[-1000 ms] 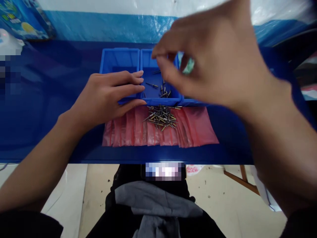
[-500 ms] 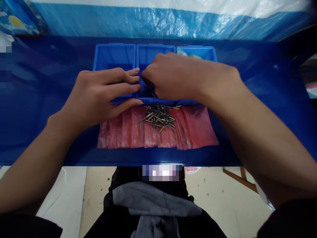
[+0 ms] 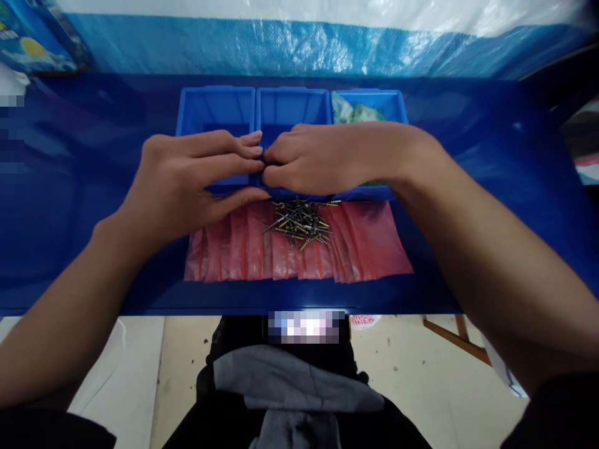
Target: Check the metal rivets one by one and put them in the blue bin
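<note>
My left hand (image 3: 180, 171) lies across the front of the left blue bin (image 3: 215, 103), fingers stretched out and thumb apart. Its fingertips rest by the wall between the left and middle bins. Over the middle blue bin (image 3: 293, 106) my right hand (image 3: 313, 159) bends down with fingers curled together, close to the left fingertips. Whatever those fingers hold, if anything, is hidden. Just below both hands, a pile of blind rivets (image 3: 303, 224), silver and brass-coloured, lies on a row of overlapping pink plastic bags (image 3: 374, 243).
The right blue bin (image 3: 395, 98) holds green-and-clear plastic packets (image 3: 362, 114). Behind the blue table (image 3: 93, 262) hangs a blue and white sheet (image 3: 224, 43). A colourful blue packet (image 3: 35, 43) stands at the far left. A phone (image 3: 306, 327) rests at my lap.
My right hand has moved down slightly and flattened out of the middle bin, uncovering the bin's back and more of the packets at right. My left hand stays almost still.
</note>
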Demonstrator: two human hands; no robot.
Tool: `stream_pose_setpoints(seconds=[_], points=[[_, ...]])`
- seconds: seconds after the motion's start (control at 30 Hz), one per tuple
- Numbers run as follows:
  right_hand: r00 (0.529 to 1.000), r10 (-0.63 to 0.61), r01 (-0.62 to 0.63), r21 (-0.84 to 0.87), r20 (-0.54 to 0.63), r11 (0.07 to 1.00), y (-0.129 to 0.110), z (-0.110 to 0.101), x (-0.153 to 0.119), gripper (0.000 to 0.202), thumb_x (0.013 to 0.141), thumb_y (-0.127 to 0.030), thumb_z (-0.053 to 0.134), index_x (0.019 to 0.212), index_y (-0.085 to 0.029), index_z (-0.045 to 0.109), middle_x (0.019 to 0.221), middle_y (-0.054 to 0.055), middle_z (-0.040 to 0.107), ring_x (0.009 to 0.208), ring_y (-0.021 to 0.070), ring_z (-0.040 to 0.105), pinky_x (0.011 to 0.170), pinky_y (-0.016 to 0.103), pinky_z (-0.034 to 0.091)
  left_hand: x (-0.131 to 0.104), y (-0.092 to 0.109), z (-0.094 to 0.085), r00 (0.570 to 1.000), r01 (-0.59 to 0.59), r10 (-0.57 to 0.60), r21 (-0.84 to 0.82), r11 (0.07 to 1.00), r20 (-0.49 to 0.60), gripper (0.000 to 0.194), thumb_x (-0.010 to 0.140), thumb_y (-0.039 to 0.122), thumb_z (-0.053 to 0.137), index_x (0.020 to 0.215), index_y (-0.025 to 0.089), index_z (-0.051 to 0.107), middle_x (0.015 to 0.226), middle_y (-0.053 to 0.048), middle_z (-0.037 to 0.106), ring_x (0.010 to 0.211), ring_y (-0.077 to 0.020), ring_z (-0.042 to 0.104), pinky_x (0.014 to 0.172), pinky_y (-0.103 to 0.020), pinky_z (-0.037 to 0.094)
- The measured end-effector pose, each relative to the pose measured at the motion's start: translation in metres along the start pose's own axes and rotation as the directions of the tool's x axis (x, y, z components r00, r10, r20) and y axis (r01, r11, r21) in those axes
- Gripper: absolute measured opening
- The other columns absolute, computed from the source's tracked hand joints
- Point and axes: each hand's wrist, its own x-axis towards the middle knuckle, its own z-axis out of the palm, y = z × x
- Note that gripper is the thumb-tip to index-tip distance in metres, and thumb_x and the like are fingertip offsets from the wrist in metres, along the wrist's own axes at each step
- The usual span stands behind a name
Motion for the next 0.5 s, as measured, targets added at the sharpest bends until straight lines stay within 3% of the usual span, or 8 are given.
stream_pose_setpoints(seconds=[0.1, 0.23, 0.37, 0.5], points=[[0.995, 0.09, -0.084, 0.135, -0.033, 0.987, 0.005, -0.003, -0.002, 0.041, 0.113, -0.033, 0.043, 0.095, -0.012, 0.073, 0.092, 0.0, 0.071, 0.08, 0.0112, 0.06, 0.071, 0.025, 0.042, 0.001, 0.001, 0.001, 1.0, 0.008, -0.009, -0.022, 1.0, -0.004, 0.027, 0.099, 0.037, 0.077, 0.119, 0.019, 0.075, 0.127, -0.006, 0.079, 0.127, -0.0216, 0.075, 0.111, -0.041, 0.066], [0.996, 0.046, -0.021, 0.317, -0.073, 0.948, 0.019, -0.003, -0.012, 0.043, 0.108, -0.047, 0.056, 0.085, -0.015, 0.075, 0.061, -0.009, 0.052, 0.051, 0.003, 0.043, 0.047, 0.02, 0.026, 0.0, -0.001, 0.001, 1.0, 0.001, -0.001, -0.014, 1.0, -0.017, 0.027, 0.1, 0.038, 0.076, 0.117, 0.018, 0.075, 0.124, -0.005, 0.079, 0.123, -0.0215, 0.076, 0.108, -0.041, 0.068], [0.99, 0.029, 0.037, 0.459, -0.135, 0.888, 0.027, -0.007, -0.024, 0.02, 0.101, -0.037, 0.067, 0.098, -0.022, 0.08, 0.068, -0.009, 0.068, 0.058, 0.0023, 0.06, 0.051, 0.012, 0.036, -0.001, -0.003, 0.002, 0.999, -0.022, 0.023, 0.019, 1.0, -0.025, 0.03, 0.101, 0.043, 0.074, 0.117, 0.018, 0.073, 0.122, -0.002, 0.079, 0.12, -0.0215, 0.078, 0.107, -0.042, 0.069], [0.977, 0.032, 0.072, 0.467, -0.212, 0.881, 0.019, -0.019, -0.037, 0.017, 0.101, -0.033, 0.072, 0.102, -0.02, 0.082, 0.079, -0.005, 0.077, 0.062, 0.0046, 0.068, 0.051, 0.012, 0.043, -0.002, -0.003, 0.001, 0.999, -0.028, 0.03, 0.044, 0.999, -0.029, 0.03, 0.101, 0.045, 0.073, 0.119, 0.021, 0.071, 0.124, 0.001, 0.078, 0.121, -0.0223, 0.077, 0.104, -0.043, 0.07]])
